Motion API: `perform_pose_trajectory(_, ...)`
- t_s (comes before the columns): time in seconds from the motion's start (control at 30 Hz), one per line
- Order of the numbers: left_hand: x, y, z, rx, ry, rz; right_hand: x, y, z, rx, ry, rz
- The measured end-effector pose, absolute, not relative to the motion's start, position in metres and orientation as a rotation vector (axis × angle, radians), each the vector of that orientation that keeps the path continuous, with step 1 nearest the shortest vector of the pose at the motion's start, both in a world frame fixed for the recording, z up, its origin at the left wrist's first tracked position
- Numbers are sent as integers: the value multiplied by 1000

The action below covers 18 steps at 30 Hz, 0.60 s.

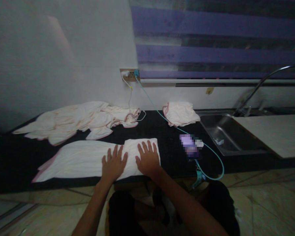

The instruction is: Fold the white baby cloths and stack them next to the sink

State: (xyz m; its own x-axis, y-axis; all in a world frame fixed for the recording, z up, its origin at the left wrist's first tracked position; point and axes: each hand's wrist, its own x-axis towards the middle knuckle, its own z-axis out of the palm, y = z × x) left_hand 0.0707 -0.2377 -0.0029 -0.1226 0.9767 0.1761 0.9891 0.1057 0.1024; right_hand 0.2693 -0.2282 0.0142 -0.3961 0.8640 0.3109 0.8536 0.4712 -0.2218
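— What are the hands doing over there?

— From the head camera, both lie flat, fingers spread, on a long pale cloth (88, 159) spread along the front edge of the black counter (167, 144). The left hand (113, 163) and the right hand (148, 158) sit side by side on the cloth's right end, palms down, open, pinching nothing.

— And the cloth itself?

— It runs lengthwise along the front edge, its right end looking folded over and thicker under the hands, its left end tapering toward the counter's left side with a pink trim along the border.

— Anything else up there?

— Behind it, toward the back left of the counter, a rumpled heap of pale cloths (73, 121) with the same pink edging. Near the back edge, right of the middle, 1 small folded cloth (180, 113) lies by itself, just beside the sink (226, 134).

— Is that a phone?

— Yes, a phone (190, 146) near the front edge, right of the hands and apart from the cloth. A teal cable (159, 114) goes from it up to a wall socket (129, 74) at the back; a white cable (130, 95) hangs from the same socket down to the heap.

— And the sink?

— Set into the counter's right part, with a curved tap (260, 83) over it and a pale board (277, 132) covering its right side. Striped blinds (218, 42) hang on the wall behind
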Motion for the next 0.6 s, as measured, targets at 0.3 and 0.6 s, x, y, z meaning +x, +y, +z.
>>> perform_pose_trajectory(0.3, 154, -261, -1, -1995, -2267, -415, 349, -231, 17, -1391, -2374, 23)
perform_pose_trajectory(0.6, 178, -262, 6, -2219, -2194, -300, 389, -243, 12, -1437, -2330, 18)
